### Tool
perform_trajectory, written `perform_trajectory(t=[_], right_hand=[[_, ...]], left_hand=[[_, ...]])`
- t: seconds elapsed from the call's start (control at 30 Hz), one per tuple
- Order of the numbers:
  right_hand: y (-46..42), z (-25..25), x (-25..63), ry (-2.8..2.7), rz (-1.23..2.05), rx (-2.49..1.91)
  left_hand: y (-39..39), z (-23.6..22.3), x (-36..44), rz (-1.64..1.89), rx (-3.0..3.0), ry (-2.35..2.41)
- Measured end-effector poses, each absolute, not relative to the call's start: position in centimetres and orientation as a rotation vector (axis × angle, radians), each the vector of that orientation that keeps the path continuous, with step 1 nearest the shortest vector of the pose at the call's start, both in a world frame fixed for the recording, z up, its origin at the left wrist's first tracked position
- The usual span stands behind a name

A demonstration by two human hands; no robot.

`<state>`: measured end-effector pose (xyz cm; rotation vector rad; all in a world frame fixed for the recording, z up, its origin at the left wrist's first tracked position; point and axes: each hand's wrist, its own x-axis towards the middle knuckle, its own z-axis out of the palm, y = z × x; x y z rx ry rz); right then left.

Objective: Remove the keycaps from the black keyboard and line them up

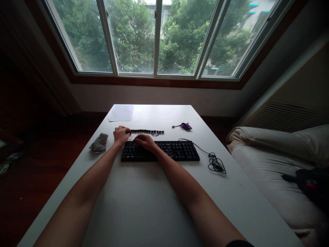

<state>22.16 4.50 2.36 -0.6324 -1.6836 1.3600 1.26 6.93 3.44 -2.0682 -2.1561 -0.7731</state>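
Observation:
A black keyboard (pixel 168 151) lies on the white table, with its cable (pixel 216 164) coiled at the right. Behind it runs a row of loose black keycaps (pixel 145 131). At the left end of that row, the fingertips of my left hand (pixel 120 134) are closed on a small black keycap (pixel 128 131). My right hand (pixel 145 141) is over the keyboard's upper left part, its fingers curled down together. Whatever they pinch there is too small and dark to make out. Near the row's right half lies a small round shiny object (pixel 155 134).
A grey cloth (pixel 99 143) lies left of the keyboard. Printed paper (pixel 121 113) is at the table's far left corner. A purple object with a thin brush-like tool (pixel 185 126) lies at the back right. A beige sofa (pixel 267 164) stands right of the table (pixel 144 206).

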Motion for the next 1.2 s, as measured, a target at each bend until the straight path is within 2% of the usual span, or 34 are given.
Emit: perform_trajectory(t=[0.3,0.47,0.63,0.83,1.2], right_hand=[[4.8,2.1,21.9,-1.636,1.340,-0.599],[5.4,1.9,21.8,-1.499,1.233,-0.747],[5.0,2.3,22.1,-1.588,1.050,-0.904],[4.1,3.2,22.4,-1.785,0.796,-0.951],[3.7,4.0,22.4,-2.056,0.611,-0.935]], left_hand=[[3.6,2.9,1.2,-1.020,-2.033,-2.160],[1.6,2.5,0.8,-1.099,-2.187,-2.124],[0.0,2.6,1.1,-1.135,-2.326,-2.127],[-1.5,2.6,1.9,-1.022,-2.592,-1.878],[-3.2,4.0,2.3,-0.770,-2.797,-1.586]])
